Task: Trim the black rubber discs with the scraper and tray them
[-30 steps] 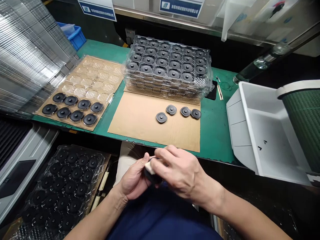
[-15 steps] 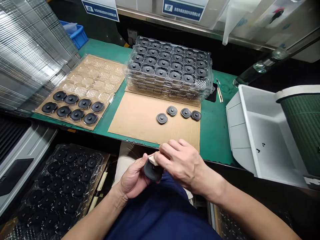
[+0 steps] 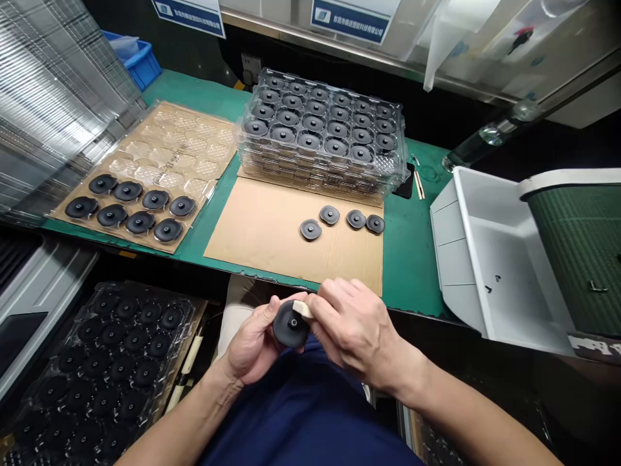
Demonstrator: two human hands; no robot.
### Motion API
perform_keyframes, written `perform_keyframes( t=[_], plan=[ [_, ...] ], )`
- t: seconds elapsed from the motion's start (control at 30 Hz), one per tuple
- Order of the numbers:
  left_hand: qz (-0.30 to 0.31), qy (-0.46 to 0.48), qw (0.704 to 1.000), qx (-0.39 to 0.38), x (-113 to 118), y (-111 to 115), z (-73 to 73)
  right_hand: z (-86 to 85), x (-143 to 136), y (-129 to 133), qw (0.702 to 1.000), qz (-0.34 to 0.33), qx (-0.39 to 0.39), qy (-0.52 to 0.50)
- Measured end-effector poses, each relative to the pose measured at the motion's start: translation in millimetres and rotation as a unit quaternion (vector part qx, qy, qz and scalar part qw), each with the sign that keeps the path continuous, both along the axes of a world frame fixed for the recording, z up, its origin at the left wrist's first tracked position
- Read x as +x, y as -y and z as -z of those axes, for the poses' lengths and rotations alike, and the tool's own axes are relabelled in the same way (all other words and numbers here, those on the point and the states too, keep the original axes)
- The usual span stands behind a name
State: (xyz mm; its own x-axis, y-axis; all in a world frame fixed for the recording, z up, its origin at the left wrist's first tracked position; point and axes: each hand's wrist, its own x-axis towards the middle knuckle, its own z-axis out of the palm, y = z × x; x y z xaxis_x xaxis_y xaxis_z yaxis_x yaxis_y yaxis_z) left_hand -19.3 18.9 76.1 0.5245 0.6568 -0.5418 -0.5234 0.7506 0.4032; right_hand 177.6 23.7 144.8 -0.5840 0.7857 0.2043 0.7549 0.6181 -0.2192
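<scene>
My left hand (image 3: 252,343) is closed round the edge of a black round disc (image 3: 286,331) with a small raised hub in its middle. In my right hand (image 3: 352,327) is a pale, flat-ended strip (image 3: 301,309), pinched between thumb and fingers; its tip rests on or just over the disc's upper right rim. What the strip is made of I cannot tell. Beyond my hands, a few similar black discs (image 3: 310,229) lie loose on a cardboard sheet (image 3: 252,226) on the green bench.
Stacked clear trays (image 3: 320,168) filled with discs stand behind the cardboard. On the left lies a partly filled tray (image 3: 179,139); another filled tray (image 3: 101,362) sits lower down. A white bin (image 3: 466,259) is at the right, wooden sticks (image 3: 418,185) beside it.
The disc has turned so its face and hub show more toward me. My right hand has shifted slightly right, and the strip's tip now sits at the disc's upper right rim.
</scene>
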Motion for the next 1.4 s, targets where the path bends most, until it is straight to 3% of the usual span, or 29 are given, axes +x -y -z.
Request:
perform_keyframes(
  t=[0.13, 0.3, 0.4, 0.47, 0.57, 0.7, 0.83, 0.97, 1.07, 1.13, 1.23, 1.33, 1.4],
  plan=[
    [0.035, 0.070, 0.997, -0.020, 3, 2, 5.7, -7.0, -4, -9, 0.996, -0.075, -0.005, 0.046],
    [0.028, 0.069, 0.996, -0.038, -2, 3, 4.1, -9.3, -14, -17, 0.989, -0.145, 0.038, 0.000],
    [-0.076, 0.046, 0.996, -0.004, -7, 0, -1.8, -5.2, -18, -13, 0.997, -0.050, 0.028, -0.045],
    [-0.136, 0.021, 0.989, 0.045, -11, -2, -5.7, -1.7, -21, -7, 0.995, 0.029, -0.024, -0.092],
    [-0.156, -0.006, 0.982, 0.106, -16, -3, -9.2, 2.5, -24, 2, 0.984, 0.054, -0.098, -0.136],
    [-0.137, -0.012, 0.985, 0.108, -19, -2, -7.3, 4.0, -22, 0, 0.990, 0.073, -0.072, -0.099],
    [-0.050, 0.012, 0.997, 0.049, -15, -1, 0.8, -1.9, -17, -13, 0.999, 0.006, -0.029, -0.039],
    [0.015, 0.074, 0.997, -0.004, -10, 3, 6.7, -12.0, -22, -22, 0.994, -0.107, 0.008, 0.013],
    [0.004, 0.111, 0.994, -0.013, -13, 4, 6.3, -15.1, -27, -24, 0.987, -0.156, 0.048, 0.010],
    [-0.052, 0.103, 0.993, 0.008, -16, 2, 4.2, -14.0, -28, -22, 0.994, -0.095, 0.048, -0.017],
    [-0.128, 0.040, 0.988, 0.077, -20, -3, -1.7, -11.4, -31, -15, 0.995, 0.026, -0.026, -0.094],
    [-0.153, -0.028, 0.979, 0.132, -18, -5, -11.4, -11.8, -39, -5, 0.981, 0.049, -0.091, -0.167],
    [-0.168, -0.061, 0.972, 0.150, -16, -5, -19.1, -12.9, -44, -1, 0.978, 0.036, -0.079, -0.187]
  ],
)
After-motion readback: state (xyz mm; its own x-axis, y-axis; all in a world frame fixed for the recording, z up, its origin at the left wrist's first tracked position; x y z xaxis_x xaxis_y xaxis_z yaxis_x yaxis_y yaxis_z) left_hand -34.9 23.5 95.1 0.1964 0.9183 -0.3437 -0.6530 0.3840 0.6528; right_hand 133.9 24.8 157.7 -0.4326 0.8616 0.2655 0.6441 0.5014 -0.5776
